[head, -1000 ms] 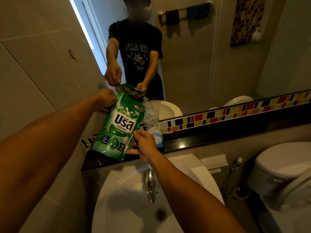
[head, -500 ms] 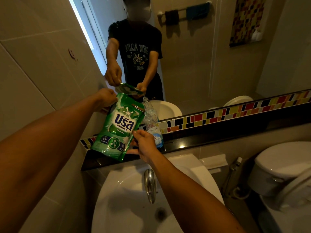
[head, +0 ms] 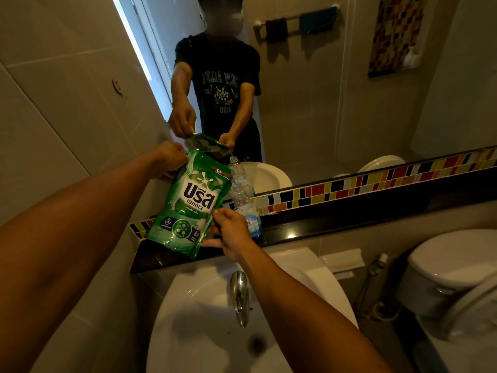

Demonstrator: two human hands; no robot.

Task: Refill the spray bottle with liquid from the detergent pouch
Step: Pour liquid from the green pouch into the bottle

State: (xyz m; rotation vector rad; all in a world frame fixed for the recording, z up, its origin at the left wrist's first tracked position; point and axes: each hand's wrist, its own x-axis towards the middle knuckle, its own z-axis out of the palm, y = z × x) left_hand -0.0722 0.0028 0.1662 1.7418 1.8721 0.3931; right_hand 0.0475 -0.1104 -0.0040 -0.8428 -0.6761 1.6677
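Note:
A green detergent pouch (head: 188,203) hangs tilted above the black ledge (head: 349,219), its top corner leaning toward the bottle. My left hand (head: 168,158) pinches the pouch's upper left corner. My right hand (head: 231,232) grips its lower right edge. Just behind the pouch's right side stands a clear plastic bottle (head: 246,208) with a blue label, upright on the ledge, its neck without a cap. The pouch covers part of the bottle's left side. Whether liquid is flowing I cannot tell.
A white sink (head: 204,327) with a chrome tap (head: 240,297) lies below the ledge. A mirror (head: 336,90) above a coloured tile strip (head: 376,181) reflects a person. A toilet (head: 451,273) and a hose sprayer (head: 376,267) are at the right.

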